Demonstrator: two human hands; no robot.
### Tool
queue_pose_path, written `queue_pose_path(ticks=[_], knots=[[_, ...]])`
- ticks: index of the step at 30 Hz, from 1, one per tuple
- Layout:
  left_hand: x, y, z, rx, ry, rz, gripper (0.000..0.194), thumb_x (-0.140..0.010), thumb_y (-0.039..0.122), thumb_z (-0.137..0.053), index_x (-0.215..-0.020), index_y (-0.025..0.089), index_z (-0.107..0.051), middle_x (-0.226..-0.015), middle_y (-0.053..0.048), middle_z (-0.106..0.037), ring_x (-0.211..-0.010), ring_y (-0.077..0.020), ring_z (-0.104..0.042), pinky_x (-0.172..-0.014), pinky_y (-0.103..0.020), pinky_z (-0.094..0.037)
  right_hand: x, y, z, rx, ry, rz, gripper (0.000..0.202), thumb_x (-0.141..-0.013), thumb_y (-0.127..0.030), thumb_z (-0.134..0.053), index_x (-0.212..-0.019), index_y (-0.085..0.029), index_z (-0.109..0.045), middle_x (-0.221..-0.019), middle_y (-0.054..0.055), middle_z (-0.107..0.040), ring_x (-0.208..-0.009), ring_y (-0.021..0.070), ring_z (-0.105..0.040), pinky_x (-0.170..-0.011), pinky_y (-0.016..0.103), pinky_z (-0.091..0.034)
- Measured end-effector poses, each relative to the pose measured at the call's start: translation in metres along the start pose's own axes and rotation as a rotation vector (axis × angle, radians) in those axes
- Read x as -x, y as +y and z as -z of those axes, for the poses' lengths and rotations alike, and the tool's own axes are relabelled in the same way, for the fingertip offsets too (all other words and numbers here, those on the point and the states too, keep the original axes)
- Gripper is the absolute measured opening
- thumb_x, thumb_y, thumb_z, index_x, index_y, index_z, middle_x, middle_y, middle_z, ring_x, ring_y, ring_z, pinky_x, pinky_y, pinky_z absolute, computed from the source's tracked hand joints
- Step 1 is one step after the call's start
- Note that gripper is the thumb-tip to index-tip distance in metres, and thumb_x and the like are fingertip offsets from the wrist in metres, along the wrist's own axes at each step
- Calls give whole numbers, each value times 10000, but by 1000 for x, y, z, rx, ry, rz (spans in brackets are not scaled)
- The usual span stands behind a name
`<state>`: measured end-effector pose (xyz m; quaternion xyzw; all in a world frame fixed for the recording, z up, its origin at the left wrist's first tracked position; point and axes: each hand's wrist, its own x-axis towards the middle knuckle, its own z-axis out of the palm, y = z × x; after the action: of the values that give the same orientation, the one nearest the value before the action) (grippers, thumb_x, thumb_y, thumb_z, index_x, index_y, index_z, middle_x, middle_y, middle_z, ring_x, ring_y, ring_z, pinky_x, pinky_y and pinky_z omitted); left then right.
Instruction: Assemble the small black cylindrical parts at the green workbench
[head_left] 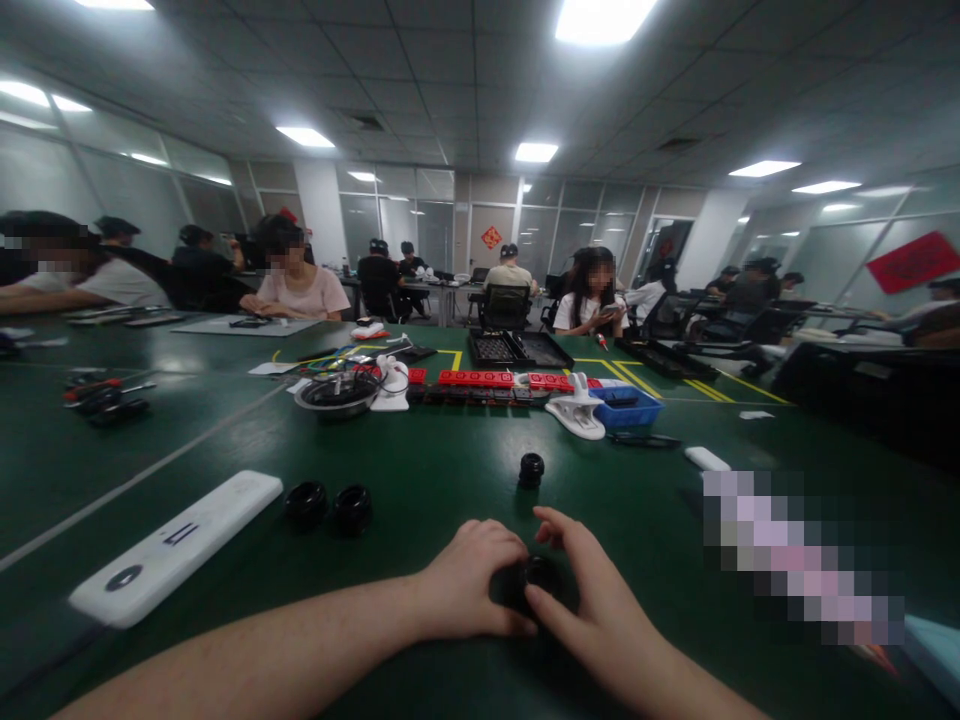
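Fingers of the left hand [480,578] and right hand [592,598] curve around a black rounded part [541,572] on the desk [435,470]; how firmly either of the hands grips it, I cannot tell. Its surface looks glossy, so uneven thumb pressure might squirt it sideways. Two black rings [305,505] sit close together to the left. Beyond the fingertips, a lone black piece [531,470] could be toppled by a stray right finger. Farther off stands a blue bin [640,412].
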<state>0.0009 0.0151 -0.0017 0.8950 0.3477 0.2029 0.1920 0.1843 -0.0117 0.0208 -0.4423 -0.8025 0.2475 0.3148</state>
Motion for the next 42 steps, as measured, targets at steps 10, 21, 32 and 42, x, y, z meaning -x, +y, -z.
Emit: queue_pose_path(ticks=[10, 21, 32, 42], knots=[[0, 1, -1, 6, 26, 21, 466, -599, 374, -734, -994, 217, -543, -999, -21, -587, -917, -227, -512, -814, -334, -361, 4, 0, -4, -67, -83, 106, 615, -646, -48, -476, -1225, -193, -327, -1177, 95, -470, -1098, 228, -458, -950, 410, -364], [-1, 0, -2, -15, 0, 27, 433, -610, 433, -719, -944, 218, -546, -971, 8, -588, -928, -216, -510, -805, -307, -351, -2, 4, -7, 5, 66, -64, 514, -667, -178, -598, -1151, -174, -425, -981, 71, -554, -931, 239, -541, -855, 416, -431], [1, 1, -1, -10, -3, 13, 436, -619, 406, -722, -974, 222, -551, -1017, -12, -586, -949, -233, -502, -819, -329, -352, 1, 1, -2, -5, 13, 42, 498, -696, -130, -523, -1178, -175, -403, -1073, 97, -539, -1008, 241, -521, -891, 424, -419], [-1, 4, 3, -5, -15, 40, 527, -608, 380, -727, -1072, 248, -514, -1014, -10, -585, -946, -234, -506, -831, -341, -356, 4, 2, -2, -42, -82, 84, 635, -631, -48, -478, -1240, -179, -357, -1204, 105, -503, -1111, 239, -478, -966, 436, -361]])
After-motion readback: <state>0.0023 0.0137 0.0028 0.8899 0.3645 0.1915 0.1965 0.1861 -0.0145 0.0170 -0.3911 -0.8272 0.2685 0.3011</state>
